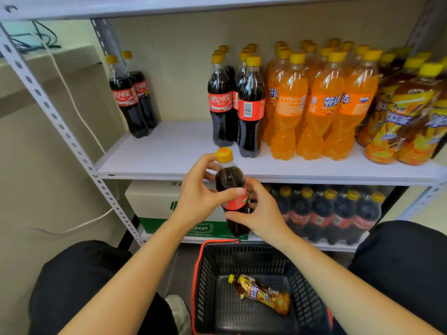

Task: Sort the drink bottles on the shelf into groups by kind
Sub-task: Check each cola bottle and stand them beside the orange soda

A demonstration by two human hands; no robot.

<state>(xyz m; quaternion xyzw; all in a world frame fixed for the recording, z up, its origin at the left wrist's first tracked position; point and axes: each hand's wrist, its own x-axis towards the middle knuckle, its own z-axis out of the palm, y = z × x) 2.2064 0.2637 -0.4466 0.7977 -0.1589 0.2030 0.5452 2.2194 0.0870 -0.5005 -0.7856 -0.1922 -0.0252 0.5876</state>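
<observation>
gripped cola bottle upright at frame centre: left hand curled round its shoulder, right hand round its label. held before shelf edge, above basket.

Shelf lies bare btwn the two cola bottles left of centre & the cola cluster mid-frame. Right half is packed w/ orange soda bottles & tea bottles, only a thin front strip free. Slanted post bounds the left.
</observation>
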